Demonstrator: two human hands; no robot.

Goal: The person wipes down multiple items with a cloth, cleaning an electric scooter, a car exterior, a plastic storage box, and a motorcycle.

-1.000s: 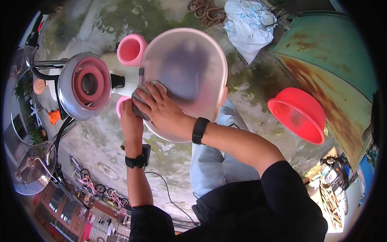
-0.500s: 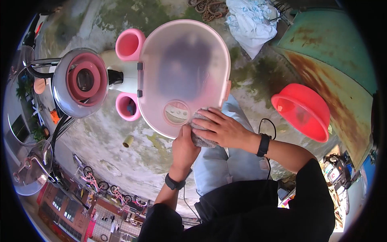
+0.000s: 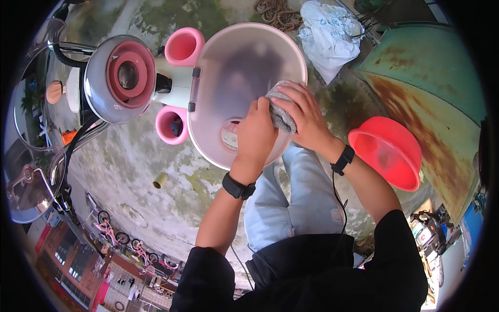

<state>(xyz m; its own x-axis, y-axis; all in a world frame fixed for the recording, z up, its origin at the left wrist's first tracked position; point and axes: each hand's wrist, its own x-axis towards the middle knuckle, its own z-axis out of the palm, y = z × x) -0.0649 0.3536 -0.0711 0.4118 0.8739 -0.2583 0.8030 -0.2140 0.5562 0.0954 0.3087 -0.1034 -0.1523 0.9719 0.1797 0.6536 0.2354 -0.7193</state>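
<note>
A folded grey cloth is bunched between my two hands, over the right part of a translucent lid with a pink rim. My right hand has its fingers curled over the top of the cloth. From the left side, my left hand grips the cloth's edge, its fingertips partly hidden. A round opening in the lid shows just left of my left hand. Two pink cup holders stand beside the hinged edge, near a round pink-ringed headlight.
A red plastic basin lies tilted on the right, near a rusty green metal box. A white sack and a rusty chain sit at the top. A small tube-shaped piece lies on the concrete; children's bicycles stand lower left.
Both hands have moved the cloth up and right across the lid, away from its lower edge. The view has shifted slightly, so the headlight and cup holders appear further right and higher.
</note>
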